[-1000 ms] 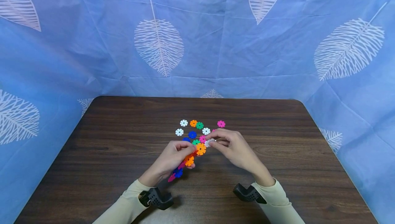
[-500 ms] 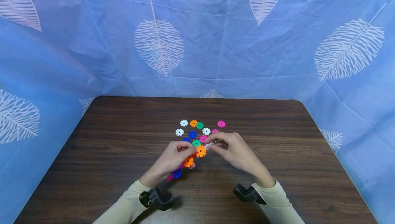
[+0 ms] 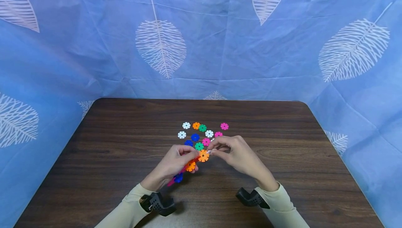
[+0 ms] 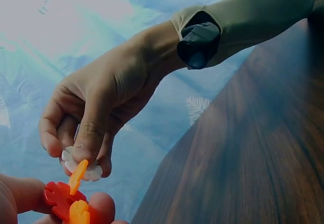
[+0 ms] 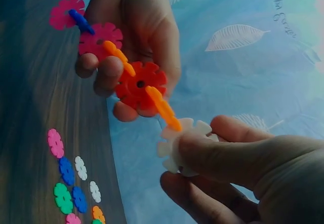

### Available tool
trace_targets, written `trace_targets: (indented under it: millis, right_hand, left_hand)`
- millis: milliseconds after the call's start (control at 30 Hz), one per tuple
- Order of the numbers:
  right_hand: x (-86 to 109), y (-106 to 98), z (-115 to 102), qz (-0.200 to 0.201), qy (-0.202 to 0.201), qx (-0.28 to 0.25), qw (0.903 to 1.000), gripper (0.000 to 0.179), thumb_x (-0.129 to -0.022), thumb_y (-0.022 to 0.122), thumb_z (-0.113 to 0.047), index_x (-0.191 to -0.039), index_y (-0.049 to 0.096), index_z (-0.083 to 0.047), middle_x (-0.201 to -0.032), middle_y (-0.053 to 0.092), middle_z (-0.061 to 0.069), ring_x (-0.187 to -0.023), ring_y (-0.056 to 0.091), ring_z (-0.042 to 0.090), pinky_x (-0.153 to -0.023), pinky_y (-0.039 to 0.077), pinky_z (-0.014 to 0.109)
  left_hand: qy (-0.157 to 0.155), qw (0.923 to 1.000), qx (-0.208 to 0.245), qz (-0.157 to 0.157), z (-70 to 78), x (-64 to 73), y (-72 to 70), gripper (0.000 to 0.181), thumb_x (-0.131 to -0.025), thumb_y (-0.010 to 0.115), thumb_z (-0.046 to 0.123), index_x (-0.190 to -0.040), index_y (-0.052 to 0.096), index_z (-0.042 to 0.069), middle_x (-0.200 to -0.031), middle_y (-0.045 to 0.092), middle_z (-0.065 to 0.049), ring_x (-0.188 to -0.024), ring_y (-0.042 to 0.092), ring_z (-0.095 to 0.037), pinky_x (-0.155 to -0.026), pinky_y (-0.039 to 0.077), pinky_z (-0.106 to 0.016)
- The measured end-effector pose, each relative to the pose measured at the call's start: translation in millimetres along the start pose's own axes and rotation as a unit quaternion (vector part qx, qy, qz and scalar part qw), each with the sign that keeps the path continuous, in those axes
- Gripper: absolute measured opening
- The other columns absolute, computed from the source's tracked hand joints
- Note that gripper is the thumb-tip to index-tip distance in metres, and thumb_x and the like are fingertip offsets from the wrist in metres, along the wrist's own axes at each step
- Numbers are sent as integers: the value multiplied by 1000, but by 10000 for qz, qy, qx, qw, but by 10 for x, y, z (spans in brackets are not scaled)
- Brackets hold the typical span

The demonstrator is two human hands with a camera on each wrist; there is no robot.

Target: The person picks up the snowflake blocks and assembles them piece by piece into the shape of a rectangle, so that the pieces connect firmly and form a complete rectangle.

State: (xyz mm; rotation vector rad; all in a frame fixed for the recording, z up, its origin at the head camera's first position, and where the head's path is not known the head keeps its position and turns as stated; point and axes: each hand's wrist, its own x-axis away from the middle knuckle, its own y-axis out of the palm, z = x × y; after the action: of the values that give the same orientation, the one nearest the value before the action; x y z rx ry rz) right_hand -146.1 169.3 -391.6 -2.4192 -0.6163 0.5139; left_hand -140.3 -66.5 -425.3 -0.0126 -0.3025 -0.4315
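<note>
My left hand [image 3: 172,161] holds a chain of slotted plastic flower discs, pinching it near the red disc [image 5: 130,93]. Pink, blue and orange discs make up the rest, set crosswise into one another. At the chain's upper end sits an orange disc [image 3: 203,156], seen nearly edge-on in both wrist views. Between thumb and fingers, my right hand [image 3: 240,156] pinches a white flower disc [image 5: 196,126], partly covered by the thumb. The white disc's rim meets the orange disc's edge; how deeply the slots engage cannot be made out.
Several loose flower discs lie on the dark wooden table [image 3: 125,144] just beyond the hands: white [image 3: 181,135], orange [image 3: 196,126], green [image 3: 199,146], blue [image 3: 195,137] and pink [image 3: 224,126]. A blue leaf-print cloth [image 3: 204,46] hangs behind the table.
My right hand has brought the white disc slightly down and left, against the orange end disc. The chain has tipped a little lower; my left hand keeps its grip.
</note>
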Motion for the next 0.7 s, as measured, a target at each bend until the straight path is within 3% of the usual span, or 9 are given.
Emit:
trace_targets:
  millis: [400,567,700]
  right_hand:
    - [1,-7,104,-226,-249,-82,9994,16,-88,78,-2,-100,78,-13,-93,78,-2,-83,74,10,-75,60,25]
    - [-18,35,81,-4,-420,156,9990,18,-86,80,-1,-101,78,-11,-95,78,-1,-84,72,7,-76,61,27]
    - [-34,39,34,289,-515,382,9975,24,-84,81,-3,-107,78,-10,-98,77,-1,-84,73,9,-77,61,29]
  left_hand:
    - [-6,9998,-104,-156,-21,7,12,29,-104,59,16,-115,70,-8,-104,71,-13,-68,70,-15,-72,58,-26]
    - [-101,9999,-114,10,-19,-13,-5,27,-103,60,18,-113,70,-5,-100,72,-17,-68,71,-19,-71,60,-28]
    - [15,9999,-116,50,7,-31,-26,26,-103,61,18,-111,70,-5,-93,74,-14,-70,73,-22,-73,61,-31]
